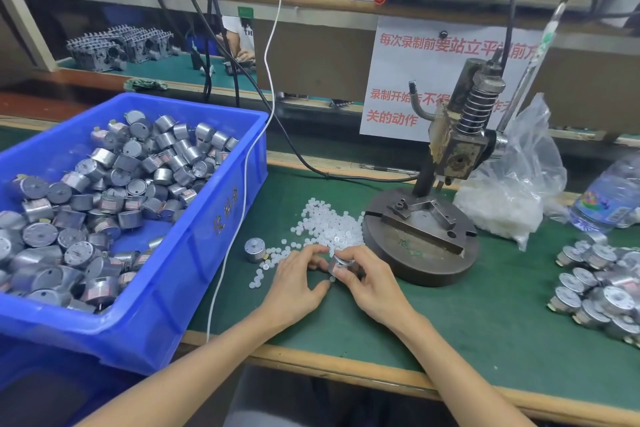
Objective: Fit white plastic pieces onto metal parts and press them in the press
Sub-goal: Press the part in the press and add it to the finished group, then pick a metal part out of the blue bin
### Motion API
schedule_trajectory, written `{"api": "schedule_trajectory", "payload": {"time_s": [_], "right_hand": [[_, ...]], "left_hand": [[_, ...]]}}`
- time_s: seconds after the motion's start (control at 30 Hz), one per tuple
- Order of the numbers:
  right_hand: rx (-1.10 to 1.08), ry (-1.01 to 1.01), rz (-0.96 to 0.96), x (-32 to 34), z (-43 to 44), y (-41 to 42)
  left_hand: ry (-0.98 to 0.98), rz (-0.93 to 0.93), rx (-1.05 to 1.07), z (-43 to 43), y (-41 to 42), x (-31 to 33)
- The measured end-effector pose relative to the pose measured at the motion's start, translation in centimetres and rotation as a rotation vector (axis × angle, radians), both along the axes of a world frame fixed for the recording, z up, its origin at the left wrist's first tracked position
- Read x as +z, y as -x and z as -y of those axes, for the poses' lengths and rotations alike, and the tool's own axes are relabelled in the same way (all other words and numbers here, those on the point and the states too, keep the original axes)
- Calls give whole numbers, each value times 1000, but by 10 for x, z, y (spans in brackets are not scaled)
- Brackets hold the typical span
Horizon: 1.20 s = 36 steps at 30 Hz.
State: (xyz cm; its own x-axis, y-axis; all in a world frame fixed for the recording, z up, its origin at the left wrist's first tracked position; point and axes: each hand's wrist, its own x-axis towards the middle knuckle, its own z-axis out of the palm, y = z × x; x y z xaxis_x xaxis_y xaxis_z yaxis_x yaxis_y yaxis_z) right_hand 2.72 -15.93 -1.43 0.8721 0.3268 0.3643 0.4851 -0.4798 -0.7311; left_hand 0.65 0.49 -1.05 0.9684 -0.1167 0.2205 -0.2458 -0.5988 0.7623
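My right hand (363, 279) grips a small round metal part (337, 262) just in front of the press base. My left hand (298, 277) meets it from the left, fingertips curled at the part; a white piece between them is too small to make out. A heap of white plastic pieces (325, 227) lies on the green mat just beyond my hands. One lone metal part (254, 250) stands left of the heap. The hand press (450, 156) rises at the right on its round base (420, 248), its fixture bare.
A blue bin (194, 246) full of metal parts fills the left. A pile of metal parts (599, 291) lies at the far right. A clear bag of white pieces (505, 208) and a water bottle (613, 198) stand behind the press. A white cable (221, 274) trails along the bin.
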Motion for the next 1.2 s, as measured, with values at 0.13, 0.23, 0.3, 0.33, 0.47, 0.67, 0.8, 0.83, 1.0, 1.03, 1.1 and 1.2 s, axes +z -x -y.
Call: {"api": "schedule_trajectory", "payload": {"time_s": [0.13, 0.23, 0.3, 0.33, 0.47, 0.67, 0.8, 0.83, 1.0, 1.03, 1.1, 1.2], "right_hand": [[15, 38, 51, 2, -1, 1], [27, 91, 118, 2, -2, 3], [43, 139, 159, 2, -2, 6], [56, 162, 177, 2, -2, 7], [96, 264, 225, 2, -4, 9], [92, 289, 219, 1, -5, 8], [84, 204, 146, 1, -4, 9], [54, 134, 97, 2, -4, 9], [-133, -620, -418, 18, 2, 7], [-121, -807, -505, 21, 5, 7], [-50, -1150, -660, 31, 11, 5], [-25, -1460, -750, 47, 21, 2]], "left_hand": [[-8, 8, -1, 0, 1, 2], [-21, 33, -4, 0, 2, 4], [-16, 45, -7, 0, 3, 5], [-4, 44, -8, -1, 3, 5], [71, -3, 8, -2, 3, 7], [48, -3, 3, -2, 3, 9], [7, 28, -4, 0, 5, 10], [-7, 42, -18, 1, 6, 11], [45, 96, -80, 19, 3, 23], [71, 100, -74, 27, 0, 28], [113, 106, -54, 45, -10, 39], [144, 145, -46, 73, -27, 55]]}}
